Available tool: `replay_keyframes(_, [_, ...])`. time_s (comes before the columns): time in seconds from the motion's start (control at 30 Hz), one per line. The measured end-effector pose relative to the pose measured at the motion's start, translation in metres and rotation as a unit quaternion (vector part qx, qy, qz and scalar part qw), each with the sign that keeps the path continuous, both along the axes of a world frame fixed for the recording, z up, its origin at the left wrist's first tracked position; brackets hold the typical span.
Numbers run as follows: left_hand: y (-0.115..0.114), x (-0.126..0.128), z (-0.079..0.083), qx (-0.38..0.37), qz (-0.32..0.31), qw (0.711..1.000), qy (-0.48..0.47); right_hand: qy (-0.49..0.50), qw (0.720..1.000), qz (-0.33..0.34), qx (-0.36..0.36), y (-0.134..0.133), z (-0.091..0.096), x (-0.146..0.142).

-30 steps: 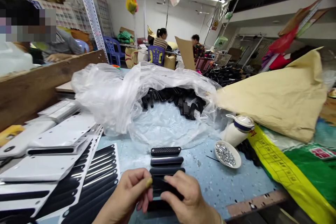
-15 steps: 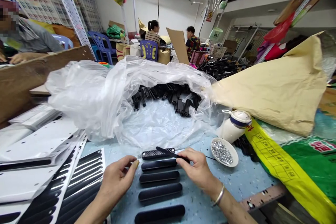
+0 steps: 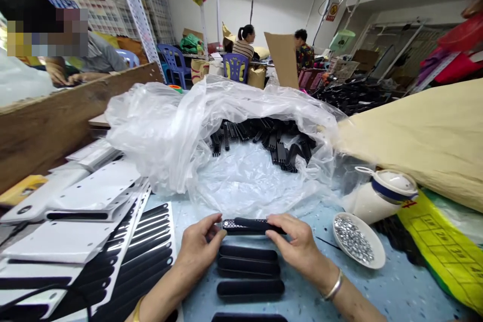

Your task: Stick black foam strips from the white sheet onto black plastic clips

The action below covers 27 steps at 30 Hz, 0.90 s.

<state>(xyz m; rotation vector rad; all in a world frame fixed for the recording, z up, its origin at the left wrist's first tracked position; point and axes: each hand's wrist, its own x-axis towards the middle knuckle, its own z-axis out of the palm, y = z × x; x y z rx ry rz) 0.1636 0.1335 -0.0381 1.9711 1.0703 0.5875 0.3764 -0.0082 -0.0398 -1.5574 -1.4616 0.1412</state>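
My left hand point(image 3: 198, 251) and my right hand point(image 3: 296, 244) pinch the two ends of a black oblong part point(image 3: 249, 225) held level just above the blue table point(image 3: 302, 297). A thin black strip lies on top of its perforated face. Below it, a row of several more black oblong parts point(image 3: 249, 266) lies on the table between my wrists. My right wrist wears a bangle.
An open clear plastic bag point(image 3: 169, 136) with black comb-like parts point(image 3: 264, 143) lies behind. A white dish of small silver pieces point(image 3: 356, 239) and a tipped white jar point(image 3: 377, 193) sit at right, white sheets point(image 3: 86, 201) at left. People sit in the background.
My left hand has come in and taken the left end of the top part. My right hand laid its black strip onto that part; both hands now grip it.
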Motion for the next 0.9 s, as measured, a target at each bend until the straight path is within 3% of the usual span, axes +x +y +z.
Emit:
replay_keyframes(0.2, [0.001, 0.008, -0.005, -0.023, -0.013, 1.000, -0.003, -0.019, 0.999, 0.036, -0.022, 0.022, -0.008, 0.001])
replay_keyframes(0.9, [-0.001, 0.005, 0.000, -0.041, -0.011, 0.999, -0.010, -0.078, 0.992, 0.076, -0.066, 0.028, -0.008, 0.001])
